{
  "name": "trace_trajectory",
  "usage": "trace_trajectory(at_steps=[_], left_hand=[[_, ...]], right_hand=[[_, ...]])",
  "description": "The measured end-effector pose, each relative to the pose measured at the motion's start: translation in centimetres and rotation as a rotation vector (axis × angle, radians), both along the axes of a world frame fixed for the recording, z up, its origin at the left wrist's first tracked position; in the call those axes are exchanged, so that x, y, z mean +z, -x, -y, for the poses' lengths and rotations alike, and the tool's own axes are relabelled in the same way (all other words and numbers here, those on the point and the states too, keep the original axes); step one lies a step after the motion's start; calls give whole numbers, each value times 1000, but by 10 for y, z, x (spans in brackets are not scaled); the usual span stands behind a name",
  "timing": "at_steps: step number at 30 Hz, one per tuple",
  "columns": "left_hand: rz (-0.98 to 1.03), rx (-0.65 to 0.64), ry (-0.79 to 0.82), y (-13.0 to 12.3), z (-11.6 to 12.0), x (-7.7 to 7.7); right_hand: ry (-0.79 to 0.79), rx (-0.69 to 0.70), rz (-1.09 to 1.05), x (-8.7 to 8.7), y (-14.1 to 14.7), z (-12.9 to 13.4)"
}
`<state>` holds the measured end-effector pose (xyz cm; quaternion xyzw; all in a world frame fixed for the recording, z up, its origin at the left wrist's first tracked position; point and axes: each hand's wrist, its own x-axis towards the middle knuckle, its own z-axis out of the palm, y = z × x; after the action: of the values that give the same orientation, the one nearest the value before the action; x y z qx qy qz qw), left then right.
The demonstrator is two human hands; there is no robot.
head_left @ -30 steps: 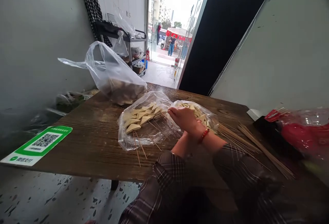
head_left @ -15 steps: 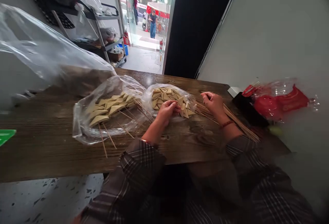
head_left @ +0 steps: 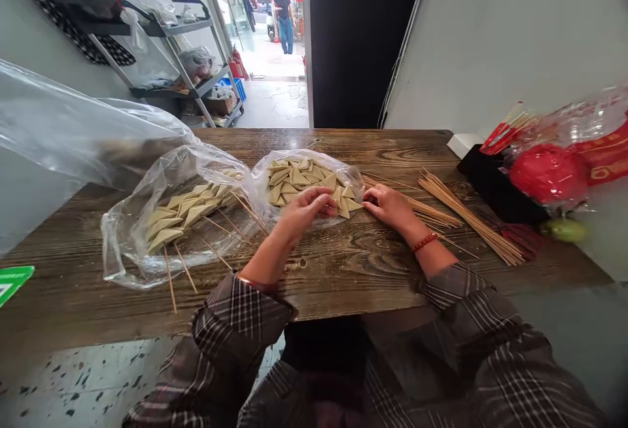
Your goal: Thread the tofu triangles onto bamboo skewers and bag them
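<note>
My left hand (head_left: 305,211) is at the near edge of a pile of beige triangular pieces (head_left: 297,179) in a clear plastic bag. Its thumb and fingers are pinched together; triangular pieces lie right against the fingertips, so what it grips is unclear. My right hand (head_left: 390,207) is closed in a pinch at the pile's right corner, beside loose thin wooden skewers (head_left: 432,211). Whatever it holds is hidden by the fingers. Left of the pile, a second clear bag (head_left: 115,235) holds more triangular pieces (head_left: 184,211), with several skewers sticking out toward me.
Another bundle of skewers (head_left: 473,218) lies on the wooden table (head_left: 343,290) at right. Beyond it stand a black box (head_left: 510,189) and red plastic-wrapped items (head_left: 549,173). A green card (head_left: 14,281) is at the left edge. A shelf cart (head_left: 184,32) stands behind, near a doorway with a person (head_left: 283,16) outside.
My right hand has come down and left from above the skewers to the pile's right corner. My left hand stays by the pile. The camera view has shifted, and the person outside looks nearer.
</note>
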<state>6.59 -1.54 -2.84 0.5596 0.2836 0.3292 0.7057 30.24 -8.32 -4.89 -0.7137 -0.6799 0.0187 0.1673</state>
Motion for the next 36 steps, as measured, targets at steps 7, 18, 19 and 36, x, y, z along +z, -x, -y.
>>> trace_trajectory(at_steps=[7, 18, 19, 36], left_hand=[[-80, -82, -32, -2, 7, 1], [-413, 307, -615, -5, -10, -18], [-503, 290, -753, -7, -9, -20], [-641, 179, -989, -8, -1, -11]], right_hand=[[4, -37, 246, -10, 3, 1], [-592, -113, 0, 7, 4, 13], [-590, -56, -14, 11, 11, 12], [-708, 236, -226, 27, 76, -7]])
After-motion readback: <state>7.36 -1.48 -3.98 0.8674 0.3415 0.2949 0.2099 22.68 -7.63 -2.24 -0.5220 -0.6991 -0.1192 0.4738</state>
